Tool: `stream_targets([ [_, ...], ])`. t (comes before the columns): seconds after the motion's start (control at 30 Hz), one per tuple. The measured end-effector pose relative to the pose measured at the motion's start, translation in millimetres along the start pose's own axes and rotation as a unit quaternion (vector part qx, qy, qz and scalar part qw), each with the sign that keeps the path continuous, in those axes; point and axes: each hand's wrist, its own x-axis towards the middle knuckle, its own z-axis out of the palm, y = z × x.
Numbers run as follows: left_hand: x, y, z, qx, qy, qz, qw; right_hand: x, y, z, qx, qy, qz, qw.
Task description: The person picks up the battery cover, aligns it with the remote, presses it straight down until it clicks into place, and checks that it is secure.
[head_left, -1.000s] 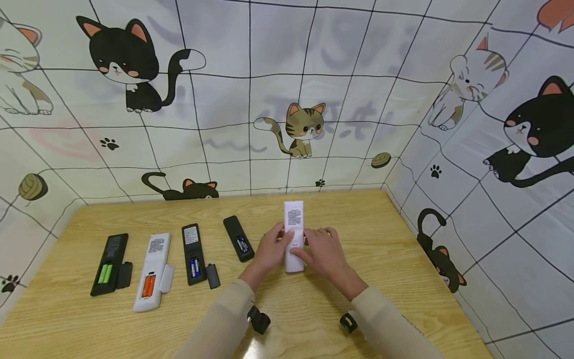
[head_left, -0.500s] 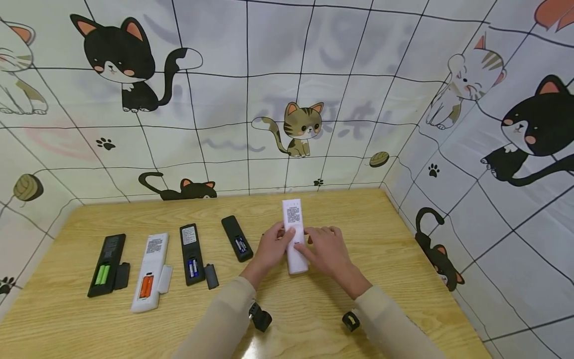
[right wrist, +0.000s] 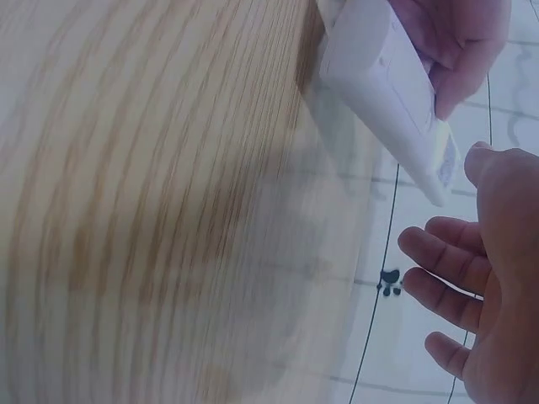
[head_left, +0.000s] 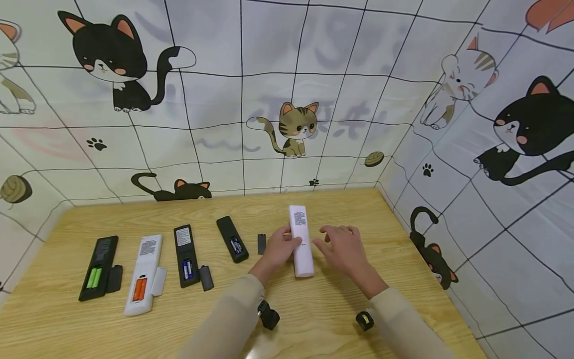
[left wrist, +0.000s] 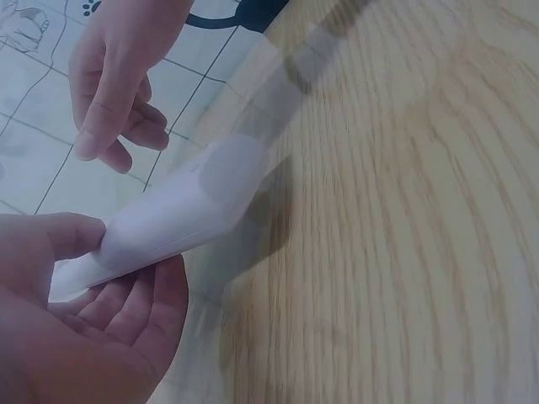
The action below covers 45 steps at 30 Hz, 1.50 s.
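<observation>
Right hand [head_left: 345, 247] drawn away, slim white remote [head_left: 305, 253], printed label [head_left: 300, 218]

No legible text; label [head_left: 300, 218] on held white remote [head_left: 304, 251] too small to read

A: Walls [head_left: 506, 259]?
B: White, black grid lines, printed cartoon cats [head_left: 109, 47], paw prints [head_left: 428, 172], yarn balls [head_left: 374, 159]; faint purplish marks [head_left: 345, 122] at back.
A: Surface [head_left: 325, 324]?
B: Light wood grain, far edge along the back wall [head_left: 219, 109].
A: Light?
B: Bright glare patch [head_left: 254, 350] at the head view's bottom edge; soft shadows on the wood.
</observation>
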Motion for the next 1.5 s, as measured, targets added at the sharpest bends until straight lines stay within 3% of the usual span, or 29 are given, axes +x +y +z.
stream_targets([
  [0.4,9.9,-5.3,19.9,0.017,0.015,-0.031,0.9993,-8.2,17.1,-3.5,0.0,0.012,0.01,1.0],
  [0.6,12.9,-7.2,25.1,0.022,0.025,-0.029,0.999,-9.4,17.8,-0.6,0.005,0.015,0.008,1.0],
  [0.87,15.9,-10.7,26.0,0.076,0.066,-0.024,0.9946,-10.7,16.1,-0.8,0.011,0.003,0.017,1.0],
  [1.07,17.4,-10.5,26.0,0.107,0.062,-0.025,0.992,-10.7,19.0,1.0,0.007,0.002,0.02,1.0],
  [1.3,13.4,-5.5,24.8,0.193,0.054,-0.005,0.9797,-11.3,21.9,3.2,0.006,0.002,0.022,1.0],
  [1.5,11.6,-4.6,25.9,0.191,0.036,-0.014,0.9807,-11.2,21.9,4.1,-0.002,0.005,0.015,1.0],
])
